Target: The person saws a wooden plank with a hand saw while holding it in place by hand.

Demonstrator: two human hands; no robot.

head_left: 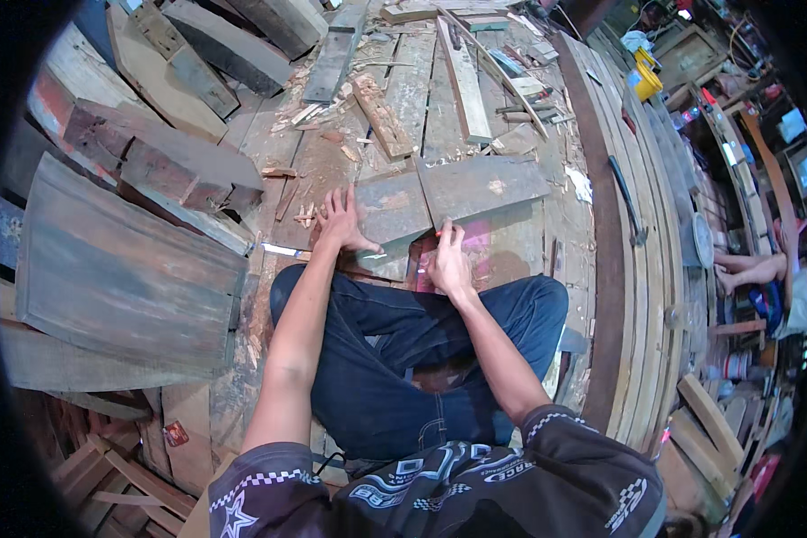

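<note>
I sit cross-legged, with a flat grey-brown wooden board (484, 186) lying across in front of my legs. My left hand (339, 224) is spread over its left end, fingers apart and palm down, pressing on the wood. At the near edge, my right hand (451, 262) is closed around a slim thing with a red part (439, 234) showing at the fingertips; its kind is mostly hidden. From there a thin dark line crosses the board toward its far edge. I cannot tell whether that is a blade, a joint or a step between two pieces.
Wood chips and a chewed-up block (382, 117) lie beyond the board, near a long pale batten (462, 85). Heavy timbers (170, 166) and a wide curved plank (125, 269) stand at left. A dark metal bar (628, 199) lies at right. Another person's bare feet (746, 269) show far right.
</note>
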